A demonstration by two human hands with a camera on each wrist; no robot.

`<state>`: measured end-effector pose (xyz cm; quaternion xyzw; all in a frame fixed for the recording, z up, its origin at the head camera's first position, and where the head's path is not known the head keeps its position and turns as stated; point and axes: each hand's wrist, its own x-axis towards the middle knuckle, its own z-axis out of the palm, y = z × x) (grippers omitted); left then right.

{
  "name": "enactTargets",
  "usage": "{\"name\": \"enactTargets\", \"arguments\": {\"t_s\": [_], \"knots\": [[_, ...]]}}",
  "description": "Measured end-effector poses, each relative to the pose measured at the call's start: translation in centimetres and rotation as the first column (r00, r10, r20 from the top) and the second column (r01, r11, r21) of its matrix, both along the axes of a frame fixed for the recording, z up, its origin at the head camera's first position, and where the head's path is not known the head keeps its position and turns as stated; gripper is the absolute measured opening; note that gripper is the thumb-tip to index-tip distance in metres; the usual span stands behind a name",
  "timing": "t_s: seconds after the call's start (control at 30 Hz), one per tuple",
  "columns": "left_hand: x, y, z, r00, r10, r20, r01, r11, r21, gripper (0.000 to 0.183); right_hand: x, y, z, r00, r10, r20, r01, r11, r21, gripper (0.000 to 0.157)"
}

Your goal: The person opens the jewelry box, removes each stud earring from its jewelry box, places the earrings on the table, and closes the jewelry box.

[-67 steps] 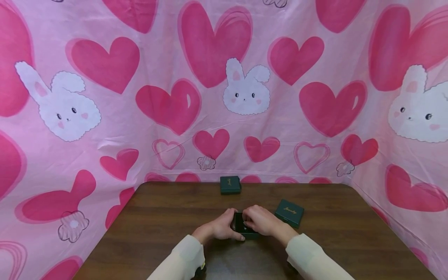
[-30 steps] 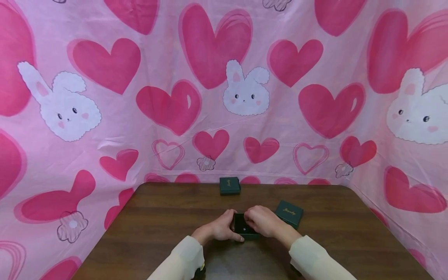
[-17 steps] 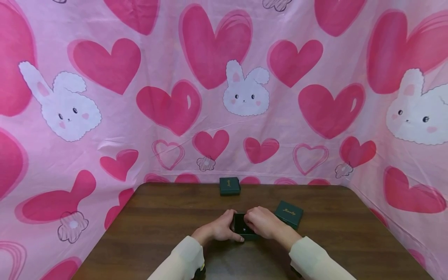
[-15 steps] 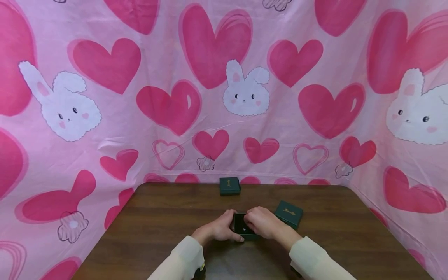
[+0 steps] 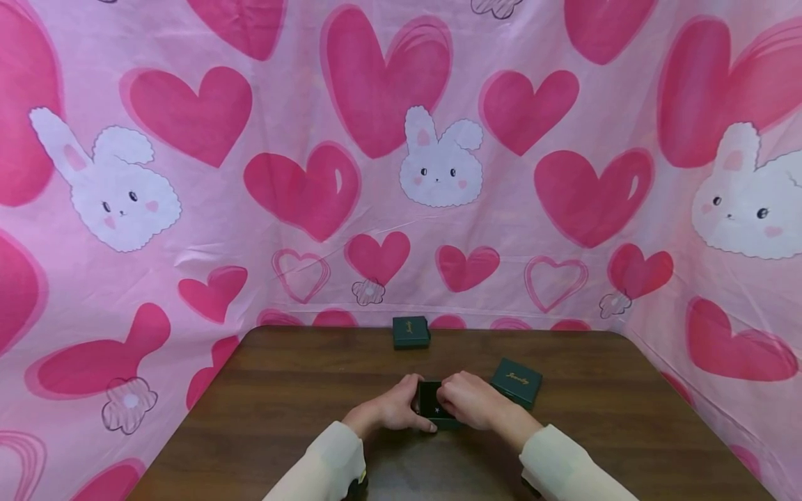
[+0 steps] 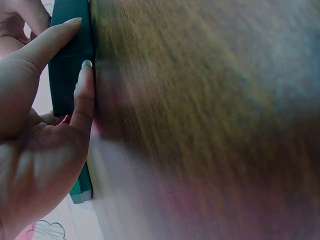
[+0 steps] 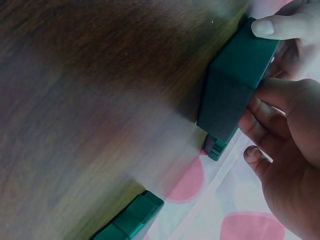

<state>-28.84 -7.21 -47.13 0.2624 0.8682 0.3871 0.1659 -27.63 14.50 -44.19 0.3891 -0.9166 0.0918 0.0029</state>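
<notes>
a: quick, biggest first. what's on my feed?
b: brown table (image 5: 282, 390). then hands: left hand (image 5: 396, 407) gripping, thumb on the near wall, other fingers round the left end. right hand (image 5: 471, 399) has fingers curled down into the right side; can't tell if they pinch anything.
a: gripping what?
b: uncovered green box (image 5: 446, 423), mid-table. far lettered box (image 5: 410, 333) behind it, right lettered box (image 5: 516, 381) beyond the right hand.
a: handling?
b: i'd guess light, stiff card, likely to skid. i'd hold the outer walls, no hard squeeze. dark lining (image 5: 428, 396) is probably soft, could dent.
a: smallest?
b: pale star (image 5: 436, 410) on the lining, by the near wall. likely light, fiddly, easily bent; i'd take it by the edges.
</notes>
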Motion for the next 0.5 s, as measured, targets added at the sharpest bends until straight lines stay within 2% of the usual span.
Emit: {"name": "enactTargets", "arguments": {"t_s": [0.2, 0.33, 0.5], "knots": [[-0.12, -0.06, 0.08, 1.0, -0.005, 0.028, 0.005, 1.0, 0.009, 0.065, 0.05, 0.27, 0.09, 1.0, 0.015, 0.024, -0.014, 0.999, -0.042, 0.006], [-0.23, -0.14, -0.01, 0.999, -0.02, 0.027, 0.02, 1.0, 0.005, 0.065, 0.03, 0.51, 0.19, 0.999, 0.01, 0.05, -0.007, 0.998, -0.065, 0.006], [-0.16, -0.14, 0.01, 1.0, -0.009, 0.026, 0.008, 1.0, 0.005, 0.064, 0.1, 0.84, 0.59, 0.998, 0.008, 0.061, -0.001, 0.993, -0.114, 0.006]]}}
